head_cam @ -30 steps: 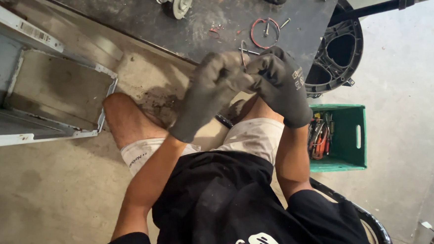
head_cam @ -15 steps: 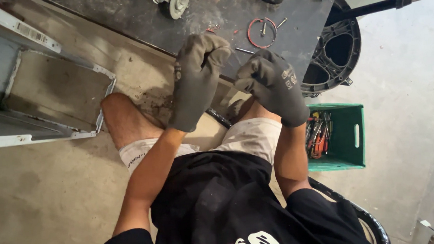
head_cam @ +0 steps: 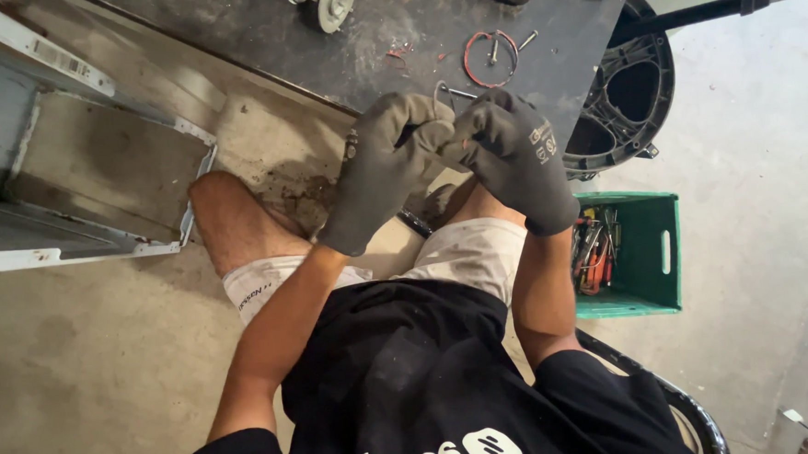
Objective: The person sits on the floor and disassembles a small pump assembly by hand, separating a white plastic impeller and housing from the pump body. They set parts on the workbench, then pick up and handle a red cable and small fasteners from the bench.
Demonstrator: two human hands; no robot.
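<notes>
Left hand (head_cam: 387, 168) back against right hand (head_cam: 514, 157), fingertips meeting.

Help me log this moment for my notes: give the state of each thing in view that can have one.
left hand: gloved, fingers curled, fingertips meeting the right hand's.
right hand: gloved, curled; what they pinch is hidden.
green crate: open-topped, on the floor, holding tools.
red wire ring: lying flat on the dark worktop.
grey metal cabinet: lying open, inside bare.

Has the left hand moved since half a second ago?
Yes. The left hand dropped from beside the red wire ring toward the dark board's near edge, meeting the right hand.
</notes>
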